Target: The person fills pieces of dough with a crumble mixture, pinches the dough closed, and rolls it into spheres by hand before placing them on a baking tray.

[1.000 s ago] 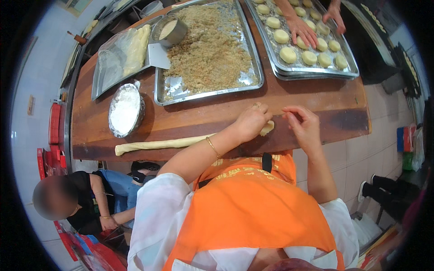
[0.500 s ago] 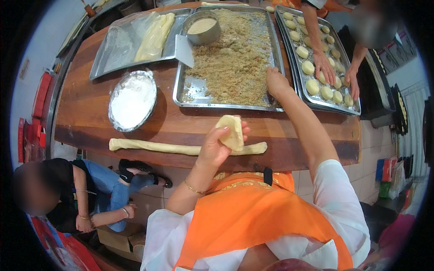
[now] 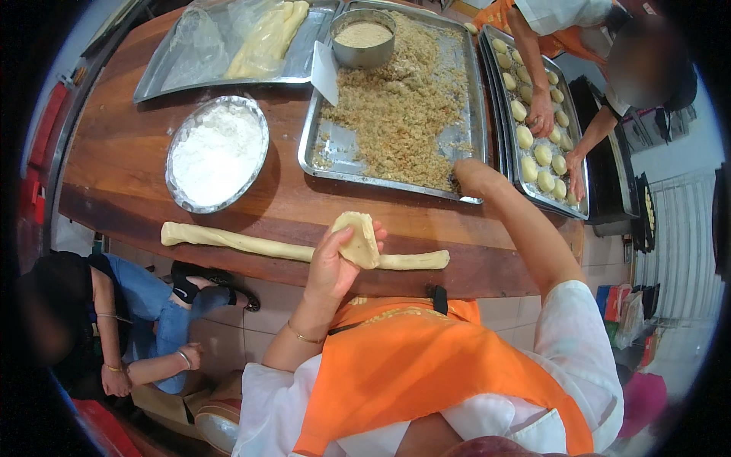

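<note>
My left hand (image 3: 333,263) grips a piece of dough (image 3: 356,241), pressed into a shallow cup, between thumb and fingers. It is held above a long dough rope (image 3: 251,244) lying along the table's near edge. At the near right corner of a metal tray (image 3: 384,180), my right hand (image 3: 478,178) reaches down into crumbly brown filling (image 3: 411,99). Its fingers are curled and point downward; whatever they hold is hidden. A bowl of white flour (image 3: 217,156) stands left of that tray.
A round tin (image 3: 364,53) and a white scraper (image 3: 324,74) rest at the filling tray's left side. Behind the flour, another tray (image 3: 152,84) holds dough under plastic. At right, a co-worker's hands (image 3: 542,118) work over a tray of dough rounds (image 3: 524,137). Another person (image 3: 152,305) sits at lower left.
My right hand has moved down to the filling tray's near corner. The dough in my left hand sits slightly further left and lower. The whole view has shifted somewhat.
</note>
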`<state>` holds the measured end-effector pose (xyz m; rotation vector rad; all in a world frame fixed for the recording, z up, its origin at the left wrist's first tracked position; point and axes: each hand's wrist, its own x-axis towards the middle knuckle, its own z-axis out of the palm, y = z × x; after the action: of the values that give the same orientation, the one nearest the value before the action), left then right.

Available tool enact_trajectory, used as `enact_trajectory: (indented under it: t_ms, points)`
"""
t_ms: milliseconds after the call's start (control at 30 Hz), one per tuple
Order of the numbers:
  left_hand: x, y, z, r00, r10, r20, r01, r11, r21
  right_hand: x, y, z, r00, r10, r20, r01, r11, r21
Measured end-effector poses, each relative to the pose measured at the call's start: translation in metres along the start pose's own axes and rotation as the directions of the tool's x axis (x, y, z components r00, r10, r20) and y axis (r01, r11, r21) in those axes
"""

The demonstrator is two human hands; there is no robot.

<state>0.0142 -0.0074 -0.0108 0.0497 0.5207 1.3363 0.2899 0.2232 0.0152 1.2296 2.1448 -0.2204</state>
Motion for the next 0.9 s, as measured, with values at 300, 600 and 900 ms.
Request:
enact_trajectory:
  t_ms: [300, 600, 900]
  points:
    - [0.001, -0.003, 0.005, 1.0, 0.016, -0.019, -0.015, 0.999, 0.049, 0.045, 0.014, -0.054, 0.916, 0.09, -0.391, 0.025, 0.96, 0.28]
    - [-0.004, -0.007, 0.008, 1.0, 0.012, -0.029, -0.011, 0.998, 0.057, 0.061, 0.056, -0.018, 0.835, -0.135, -0.534, -0.028, 0.958, -0.287]
    - [-0.006, -0.008, 0.014, 0.999, 0.015, -0.034, -0.013, 0.999, 0.049, -0.014, 0.011, -0.016, 0.977, -0.209, -0.045, 0.198, 0.963, -0.183]
